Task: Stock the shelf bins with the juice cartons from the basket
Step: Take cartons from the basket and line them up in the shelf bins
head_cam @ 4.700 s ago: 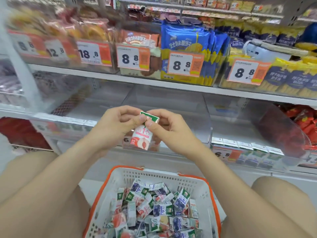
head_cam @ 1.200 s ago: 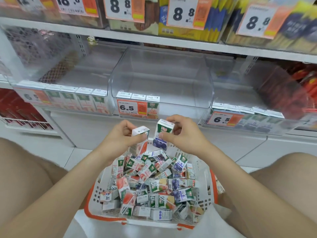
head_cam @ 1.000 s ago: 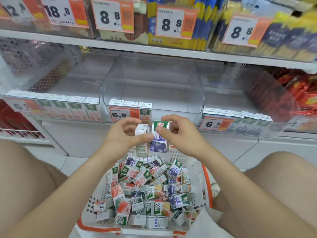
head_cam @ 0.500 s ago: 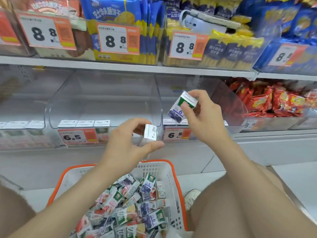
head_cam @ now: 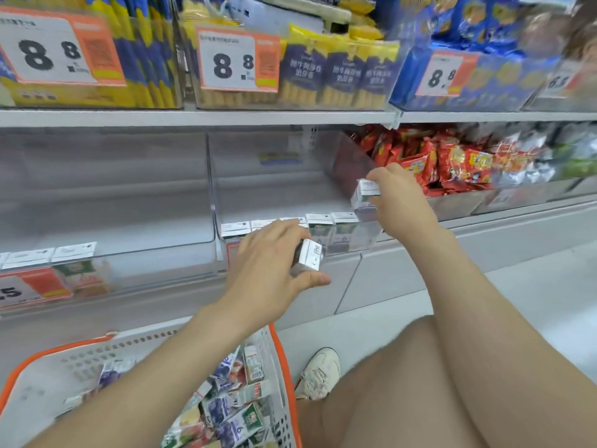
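juice carton (head_cam: 366, 194) sits pinched between the curled fingers (head_cam: 381, 174) and thumb of the right hand (head_cam: 407, 208), right of centre in the frame, tipped above the right end of the front row of cartons (head_cam: 319, 227) in the clear bin (head_cam: 274, 185). the left hand (head_cam: 271, 273), at centre, has its fingers (head_cam: 284, 229) wrapped round a second carton (head_cam: 310, 255), held just in front of that bin's lip. at lower left the orange-rimmed basket (head_cam: 286, 367) holds a heap of loose cartons (head_cam: 235, 413). the risk, i'd judge: the gap at the row's end looks narrow against the bin's side wall, so a carton pushed in tilted could jam or knock its upright neighbours flat. the waiting left hand crowds the same front edge and could bump the row. blur hides which way the labels face, so a carton may land back to front.
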Available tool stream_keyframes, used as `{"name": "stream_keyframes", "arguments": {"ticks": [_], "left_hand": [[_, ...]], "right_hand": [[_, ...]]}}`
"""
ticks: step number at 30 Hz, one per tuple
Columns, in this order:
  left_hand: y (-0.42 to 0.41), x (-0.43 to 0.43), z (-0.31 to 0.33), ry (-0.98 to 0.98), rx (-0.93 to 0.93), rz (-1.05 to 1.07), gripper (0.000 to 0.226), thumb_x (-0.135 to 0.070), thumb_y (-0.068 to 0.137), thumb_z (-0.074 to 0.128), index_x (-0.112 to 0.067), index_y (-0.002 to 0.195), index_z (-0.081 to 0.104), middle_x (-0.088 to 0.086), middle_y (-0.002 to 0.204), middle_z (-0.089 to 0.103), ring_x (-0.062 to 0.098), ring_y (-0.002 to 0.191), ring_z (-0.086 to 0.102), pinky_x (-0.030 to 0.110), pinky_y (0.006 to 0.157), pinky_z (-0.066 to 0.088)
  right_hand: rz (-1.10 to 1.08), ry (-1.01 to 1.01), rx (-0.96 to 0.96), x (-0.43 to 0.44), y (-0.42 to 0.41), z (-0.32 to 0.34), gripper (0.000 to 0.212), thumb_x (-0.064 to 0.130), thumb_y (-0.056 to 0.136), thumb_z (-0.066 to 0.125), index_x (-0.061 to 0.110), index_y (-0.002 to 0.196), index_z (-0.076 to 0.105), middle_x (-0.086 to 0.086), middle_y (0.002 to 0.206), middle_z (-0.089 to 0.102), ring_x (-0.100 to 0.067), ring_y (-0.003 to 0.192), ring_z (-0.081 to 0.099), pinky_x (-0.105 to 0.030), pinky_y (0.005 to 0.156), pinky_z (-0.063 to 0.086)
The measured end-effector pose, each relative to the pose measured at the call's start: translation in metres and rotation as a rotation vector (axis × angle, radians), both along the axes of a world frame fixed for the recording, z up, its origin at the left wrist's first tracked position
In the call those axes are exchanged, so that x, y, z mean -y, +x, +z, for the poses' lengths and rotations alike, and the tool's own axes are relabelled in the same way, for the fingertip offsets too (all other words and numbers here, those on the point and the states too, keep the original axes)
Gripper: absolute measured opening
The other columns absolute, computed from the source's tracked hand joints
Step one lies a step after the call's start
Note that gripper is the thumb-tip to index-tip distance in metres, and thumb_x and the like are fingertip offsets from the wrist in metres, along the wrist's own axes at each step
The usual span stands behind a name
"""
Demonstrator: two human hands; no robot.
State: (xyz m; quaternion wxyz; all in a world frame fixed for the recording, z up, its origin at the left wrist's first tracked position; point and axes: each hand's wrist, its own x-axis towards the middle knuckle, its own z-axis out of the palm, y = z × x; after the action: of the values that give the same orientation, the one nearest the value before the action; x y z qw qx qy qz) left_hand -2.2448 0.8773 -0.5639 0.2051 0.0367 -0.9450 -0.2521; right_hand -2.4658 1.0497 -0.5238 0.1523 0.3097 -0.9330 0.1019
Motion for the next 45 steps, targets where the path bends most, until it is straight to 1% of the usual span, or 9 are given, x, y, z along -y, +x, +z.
{"name": "stream_keyframes", "arguments": {"ticks": [5,12,16,20,27,34,38,42,45], "left_hand": [[-0.011,-0.004,-0.012,-0.023,0.014,0.041,0.056,-0.077,0.078,0.07,-0.04,0.118,0.059,-0.027,0.112,0.054,0.011,0.115,0.049,0.029,0.094,0.024],[-0.01,0.001,-0.013,0.049,0.008,0.039,0.054,-0.075,0.076,0.074,-0.039,0.114,0.062,-0.029,0.105,0.054,0.005,0.103,0.045,0.032,0.095,0.032],[-0.002,0.002,0.0,0.227,-0.01,0.021,0.051,-0.066,0.075,0.082,-0.033,0.106,0.06,-0.016,0.09,0.062,0.014,0.094,0.056,0.04,0.085,0.05],[0.021,0.01,0.016,0.25,-0.115,0.099,0.06,-0.068,0.066,0.088,-0.031,0.098,0.053,-0.012,0.088,0.063,0.013,0.086,0.061,0.044,0.074,0.052],[0.087,0.047,0.026,0.051,-0.11,0.37,0.068,-0.074,0.059,0.085,-0.028,0.089,0.047,-0.012,0.074,0.054,0.012,0.069,0.053,0.035,0.055,0.04],[0.151,0.114,0.021,0.138,0.14,0.309,0.061,-0.058,0.062,0.091,-0.038,0.111,0.06,-0.019,0.101,0.068,0.0,0.088,0.065,0.039,0.08,0.057],[0.173,0.133,0.017,0.163,0.107,0.336,0.046,-0.055,0.066,0.081,-0.037,0.104,0.062,-0.017,0.088,0.073,0.006,0.081,0.07,0.042,0.074,0.059],[0.189,0.148,0.024,0.099,-0.005,0.411,0.033,-0.051,0.076,0.074,-0.038,0.104,0.062,-0.017,0.087,0.069,0.006,0.08,0.067,0.042,0.07,0.057],[0.208,0.168,0.033,0.016,-0.037,0.45,0.038,-0.057,0.08,0.072,-0.037,0.111,0.063,-0.017,0.09,0.068,0.007,0.083,0.066,0.04,0.072,0.056]], "right_hand": [[-0.052,0.296,-0.108,0.002,0.006,-0.002,0.035,-0.005,0.085,0.063,0.013,0.116,0.064,-0.009,0.113,0.063,-0.034,0.108,0.046,-0.041,0.08,0.037],[-0.124,0.525,0.086,0.008,0.02,-0.004,0.025,0.011,0.093,0.054,0.01,0.117,0.057,-0.017,0.12,0.062,-0.038,0.121,0.042,-0.048,0.099,0.032],[0.013,0.172,0.068,0.022,0.043,0.006,0.033,0.01,0.088,0.057,0.015,0.119,0.067,-0.01,0.118,0.069,-0.037,0.115,0.056,-0.046,0.098,0.045],[0.313,-0.373,0.587,0.049,0.113,0.025,0.015,0.023,0.094,0.062,0.021,0.089,0.077,-0.001,0.074,0.077,-0.02,0.071,0.075,-0.037,0.069,0.06],[0.492,-0.267,0.834,0.099,0.178,0.027,0.03,0.041,0.084,0.084,0.018,0.097,0.07,0.002,0.067,0.074,-0.013,0.055,0.064,-0.035,0.061,0.055],[0.528,-0.328,0.961,0.152,0.198,0.021,0.02,0.013,0.088,0.074,0.011,0.107,0.07,-0.007,0.084,0.081,-0.031,0.072,0.077,-0.053,0.081,0.063],[0.575,-0.391,0.988,0.176,0.214,0.021,0.013,0.014,0.095,0.072,0.009,0.106,0.072,-0.01,0.084,0.081,-0.022,0.064,0.073,-0.028,0.057,0.055],[0.649,-0.582,0.943,0.207,0.239,0.011,0.02,0.019,0.097,0.074,0.017,0.117,0.071,-0.008,0.088,0.08,-0.027,0.072,0.077,-0.039,0.065,0.061],[0.724,-0.693,0.883,0.23,0.265,0.001,0.029,0.015,0.096,0.075,0.021,0.124,0.068,0.001,0.099,0.08,-0.018,0.082,0.077,-0.035,0.073,0.063]]}}
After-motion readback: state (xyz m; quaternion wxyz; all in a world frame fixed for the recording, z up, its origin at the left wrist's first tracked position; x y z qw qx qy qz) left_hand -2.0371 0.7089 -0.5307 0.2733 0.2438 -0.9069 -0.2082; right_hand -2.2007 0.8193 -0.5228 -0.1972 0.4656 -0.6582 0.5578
